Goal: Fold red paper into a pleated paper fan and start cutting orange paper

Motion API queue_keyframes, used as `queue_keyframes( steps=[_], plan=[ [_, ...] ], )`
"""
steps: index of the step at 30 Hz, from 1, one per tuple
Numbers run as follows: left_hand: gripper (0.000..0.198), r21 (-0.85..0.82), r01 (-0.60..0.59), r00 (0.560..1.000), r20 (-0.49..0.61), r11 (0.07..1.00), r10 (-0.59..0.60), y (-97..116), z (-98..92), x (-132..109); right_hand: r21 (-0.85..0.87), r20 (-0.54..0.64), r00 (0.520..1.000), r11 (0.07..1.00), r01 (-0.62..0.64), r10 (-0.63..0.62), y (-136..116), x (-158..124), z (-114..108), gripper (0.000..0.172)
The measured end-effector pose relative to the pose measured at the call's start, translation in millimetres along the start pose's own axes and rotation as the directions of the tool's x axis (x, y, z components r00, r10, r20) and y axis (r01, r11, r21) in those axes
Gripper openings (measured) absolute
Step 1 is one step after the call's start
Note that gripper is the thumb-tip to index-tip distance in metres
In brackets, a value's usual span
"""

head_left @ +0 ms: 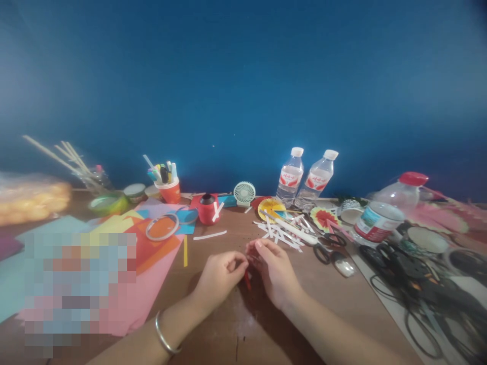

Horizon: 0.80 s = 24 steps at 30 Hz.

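My left hand (pixel 219 278) and my right hand (pixel 273 268) meet over the brown table (pixel 342 304), both with fingers curled and pinched together. Between them they hold a small red paper piece (pixel 247 279), its lower end sticking down toward the table. A silver bangle (pixel 164 334) circles my left wrist. Several white paper strips (pixel 281 230) lie just beyond my right hand.
Coloured paper sheets (pixel 152 253) and a tape ring (pixel 162 227) lie at left. A red cup of pens (pixel 169 190), a red pot (pixel 207 209), a small fan (pixel 244 193), two water bottles (pixel 302 180), folded paper fans (pixel 271 208), scissors (pixel 327 248) and black cables (pixel 426 284) crowd the back and right.
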<state>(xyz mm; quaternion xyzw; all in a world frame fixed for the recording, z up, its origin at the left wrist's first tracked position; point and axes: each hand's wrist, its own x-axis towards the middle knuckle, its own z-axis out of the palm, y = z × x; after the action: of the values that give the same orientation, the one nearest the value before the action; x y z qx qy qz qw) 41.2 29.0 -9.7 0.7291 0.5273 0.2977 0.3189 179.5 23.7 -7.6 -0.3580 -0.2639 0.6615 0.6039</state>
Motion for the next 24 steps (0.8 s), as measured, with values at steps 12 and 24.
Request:
queue_keyframes(
  steps=[12, 24],
  plan=[
    [0.021, -0.234, -0.044, 0.997, -0.076, 0.971, 0.027, 11, -7.9, -6, -0.679, 0.065, 0.986, 0.717, 0.158, -0.156, -9, 1, -4, 0.019],
    [0.012, -0.217, -0.074, 0.989, -0.140, 0.973, 0.044, 7, -8.0, -7, -0.846, 0.412, 0.897, 0.298, 0.442, -0.160, -14, -12, 1, 0.020]
  ],
)
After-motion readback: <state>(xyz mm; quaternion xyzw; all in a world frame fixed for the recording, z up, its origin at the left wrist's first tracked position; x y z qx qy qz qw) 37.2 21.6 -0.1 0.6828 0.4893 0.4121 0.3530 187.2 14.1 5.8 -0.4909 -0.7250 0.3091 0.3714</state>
